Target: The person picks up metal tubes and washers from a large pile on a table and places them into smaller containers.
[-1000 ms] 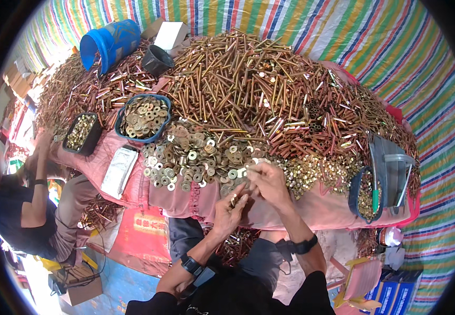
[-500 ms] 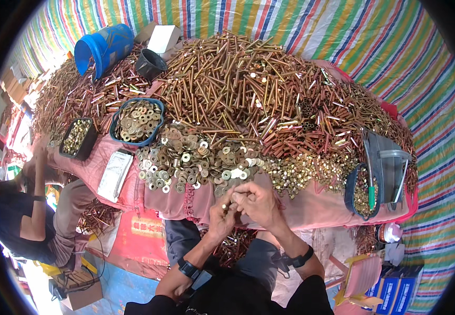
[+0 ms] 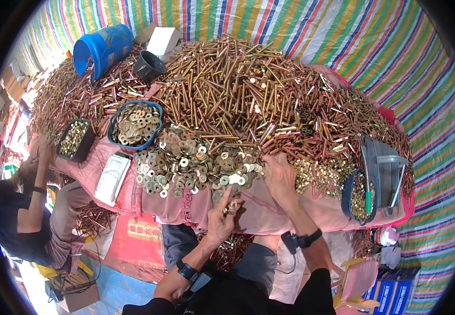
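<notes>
My left hand [image 3: 221, 220] is at the cloth's near edge, just below the washer heap [image 3: 185, 163]. Its fingers are curled round small brass-coloured pieces [image 3: 233, 205], with the index finger pointing up; their exact kind is too small to tell. Further right, my right hand [image 3: 281, 178] reaches forward, palm down. Its fingertips are drawn together at the near edge of the pile of long bolts [image 3: 227, 89], between the washers and the loose brass-coloured nuts [image 3: 324, 173]. Whatever those fingertips pinch is hidden.
A blue basket of washers [image 3: 113, 139] and a black tray of nuts [image 3: 83, 152] stand left, near a silvery packet [image 3: 113, 178]. At right are another nut basket [image 3: 347, 202] and a grey scoop-like container [image 3: 382, 168]. A blue bucket [image 3: 93, 58] lies behind. A co-worker [image 3: 33, 215] sits left.
My hands were together at the cloth's near edge. The right hand has parted from the left and moved forward and right to the bolt pile; the left has stayed nearly in place.
</notes>
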Available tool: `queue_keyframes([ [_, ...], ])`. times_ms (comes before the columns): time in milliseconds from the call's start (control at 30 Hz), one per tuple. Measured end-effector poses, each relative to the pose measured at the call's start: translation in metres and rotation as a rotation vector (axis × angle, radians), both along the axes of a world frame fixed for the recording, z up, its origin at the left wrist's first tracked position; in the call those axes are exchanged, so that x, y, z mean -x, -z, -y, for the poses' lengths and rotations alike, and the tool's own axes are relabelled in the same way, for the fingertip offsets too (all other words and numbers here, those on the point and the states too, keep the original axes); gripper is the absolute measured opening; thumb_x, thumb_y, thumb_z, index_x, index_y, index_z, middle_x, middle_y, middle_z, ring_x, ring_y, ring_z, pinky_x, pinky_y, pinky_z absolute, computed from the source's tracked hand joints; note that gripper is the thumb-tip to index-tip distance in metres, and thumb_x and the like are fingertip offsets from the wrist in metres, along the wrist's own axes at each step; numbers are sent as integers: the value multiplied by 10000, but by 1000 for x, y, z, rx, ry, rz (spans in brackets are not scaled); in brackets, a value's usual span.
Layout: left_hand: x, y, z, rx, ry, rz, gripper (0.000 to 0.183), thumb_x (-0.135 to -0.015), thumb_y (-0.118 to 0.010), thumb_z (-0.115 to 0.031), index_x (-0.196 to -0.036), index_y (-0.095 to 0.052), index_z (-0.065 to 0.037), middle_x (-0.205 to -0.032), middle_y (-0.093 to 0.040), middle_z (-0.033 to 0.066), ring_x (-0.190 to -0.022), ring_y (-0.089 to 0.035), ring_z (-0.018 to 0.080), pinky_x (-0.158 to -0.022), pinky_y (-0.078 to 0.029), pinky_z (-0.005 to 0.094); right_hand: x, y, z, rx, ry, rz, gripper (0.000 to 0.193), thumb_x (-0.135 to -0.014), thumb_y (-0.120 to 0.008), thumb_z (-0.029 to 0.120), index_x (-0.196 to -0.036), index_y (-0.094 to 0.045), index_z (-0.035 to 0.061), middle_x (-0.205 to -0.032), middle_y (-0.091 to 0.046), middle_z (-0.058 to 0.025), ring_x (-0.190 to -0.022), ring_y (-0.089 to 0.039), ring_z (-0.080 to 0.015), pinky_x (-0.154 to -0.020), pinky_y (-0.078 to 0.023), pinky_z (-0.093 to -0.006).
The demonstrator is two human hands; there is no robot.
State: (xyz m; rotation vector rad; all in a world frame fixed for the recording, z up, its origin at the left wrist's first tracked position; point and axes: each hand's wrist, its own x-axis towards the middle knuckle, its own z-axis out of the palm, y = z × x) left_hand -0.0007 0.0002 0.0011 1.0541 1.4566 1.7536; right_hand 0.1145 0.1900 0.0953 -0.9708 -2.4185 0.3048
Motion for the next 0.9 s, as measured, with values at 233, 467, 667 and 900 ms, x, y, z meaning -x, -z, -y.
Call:
queue_keyframes([
  [233, -2, 3, -3, -21, -1, -39, 444, -1089, -549, -47, -1533, -540, -59, -1199, -770, 157, -1114, -741, 222, -967, -599, 352, 20, 25, -53, -294, -221, 499, 208, -929, -539, 23, -1098, -658, 47, -976, -597, -203, -897, -639, -377, -804, -438, -497],
  [467, 0, 14, -4, -17, 35, 5, 436, -1057, -522, 13, -1484, -584, -47, -1229, -762, 163, -1148, -736, 245, -1008, -566, 349, 38, -5, -71, -279, -265, 660, 205, -841, -641, -37, -999, -748, 38, -952, -647, -191, -867, -725, -357, -686, -580, -449],
  [667, 0, 6, -5, -30, 18, -16, 421, -1077, -526, -6, -1493, -572, -46, -1234, -762, 161, -1148, -738, 240, -1004, -565, 340, 1, 6, -31, 34, -178, -145, 290, -865, -737, -3, -1146, -771, 59, -1000, -652, -184, -849, -665, -343, -742, -541, -435],
  [900, 1, 1, -1, 11, 13, -66, 461, -1100, -502, -24, -1561, -478, -11, -1204, -753, 143, -1138, -706, 192, -1009, -549, 325, -37, 47, 27, 710, 49, -395, 308, -986, -746, 165, -1243, -733, -6, -913, -698, -46, -677, -629, -81, -591, -505, -231],
])
